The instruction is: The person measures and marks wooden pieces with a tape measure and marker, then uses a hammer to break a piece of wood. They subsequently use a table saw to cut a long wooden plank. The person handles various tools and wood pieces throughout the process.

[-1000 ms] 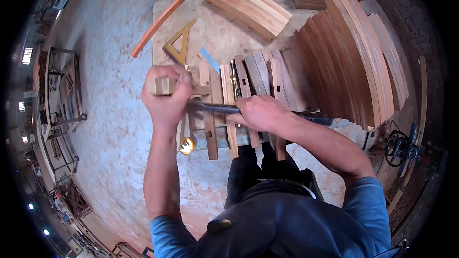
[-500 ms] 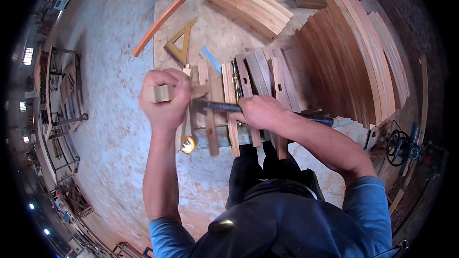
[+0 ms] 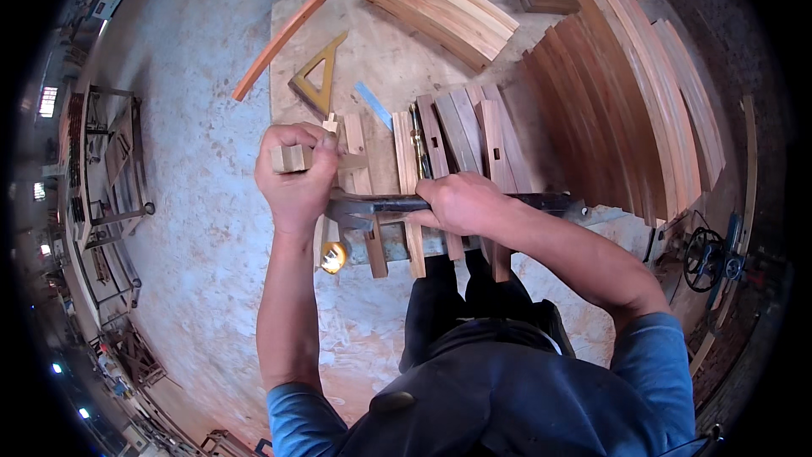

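Head view: left hand grips a wooden piece, right hand a hammer. Hammering seems underway; another blow would need steady aim

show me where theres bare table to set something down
Bare tabletop lies between the yellow triangle and the stacked beams, beyond the blue strip. The near edge is crowded with slats beneath the dark-handled tool.
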The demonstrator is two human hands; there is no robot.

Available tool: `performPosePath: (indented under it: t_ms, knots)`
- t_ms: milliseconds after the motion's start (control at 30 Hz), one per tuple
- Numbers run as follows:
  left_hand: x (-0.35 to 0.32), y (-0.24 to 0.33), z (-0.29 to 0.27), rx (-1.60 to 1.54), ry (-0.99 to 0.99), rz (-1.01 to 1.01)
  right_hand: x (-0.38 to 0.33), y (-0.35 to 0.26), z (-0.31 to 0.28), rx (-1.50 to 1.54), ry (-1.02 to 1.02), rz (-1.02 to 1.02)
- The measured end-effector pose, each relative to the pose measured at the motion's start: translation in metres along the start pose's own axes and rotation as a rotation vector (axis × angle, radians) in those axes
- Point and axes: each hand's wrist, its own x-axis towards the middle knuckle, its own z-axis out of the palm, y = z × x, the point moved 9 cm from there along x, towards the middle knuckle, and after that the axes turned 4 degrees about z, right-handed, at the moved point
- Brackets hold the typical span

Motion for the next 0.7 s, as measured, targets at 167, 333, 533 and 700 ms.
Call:
performPosePath:
  t_ms: [167, 333, 533, 700]
  knots:
    - [0.002, 0.008, -0.004, -0.045, 0.002, 0.062, 0.016, 0.008, -0.001, 0.040, 0.048, 0.075]
    - [0.001, 0.010, -0.004, -0.007, 0.013, 0.016, 0.012, 0.014, 0.004, 0.001, 0.026, 0.024]
    - [0.002, 0.004, -0.009, -0.047, 0.038, 0.024, 0.009, 0.006, 0.003, 0.031, 0.020, 0.010]
    - [0.005, 0.017, 0.002, -0.089, -0.029, 0.092, 0.022, 0.015, 0.003, 0.041, 0.041, 0.083]
